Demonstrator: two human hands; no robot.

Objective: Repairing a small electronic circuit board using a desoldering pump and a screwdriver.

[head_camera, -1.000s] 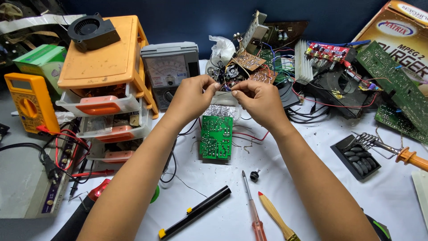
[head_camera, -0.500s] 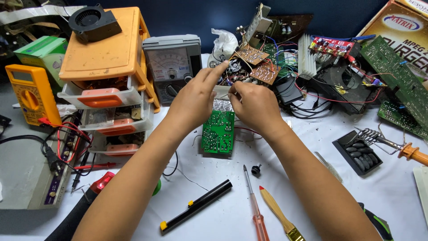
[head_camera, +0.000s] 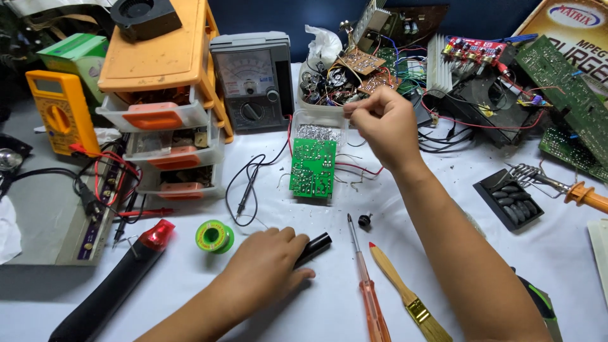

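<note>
My left hand [head_camera: 263, 269] rests low on the white table, its fingers curled over a black pen-shaped tool [head_camera: 315, 246] whose end sticks out to the right. Higher up, my right hand [head_camera: 380, 123] has thumb and fingertips pinched together beside a small clear plastic box [head_camera: 316, 123]. Whether anything lies in the pinch is too small to tell. A green circuit board [head_camera: 312, 168] with thin wire leads lies solder side up just below that box, left of my right wrist.
An orange drawer cabinet [head_camera: 158, 76], an analog meter [head_camera: 250, 82] and a yellow multimeter [head_camera: 60, 114] stand at the back left. A green solder spool [head_camera: 214, 236], a screwdriver [head_camera: 367, 288] and a brush [head_camera: 405, 297] lie near. A soldering iron [head_camera: 582, 195] and loose boards [head_camera: 563, 82] fill the right.
My left hand has left the spot by the plastic box and dropped down to the black tool near the front. My right hand stays up by the box.
</note>
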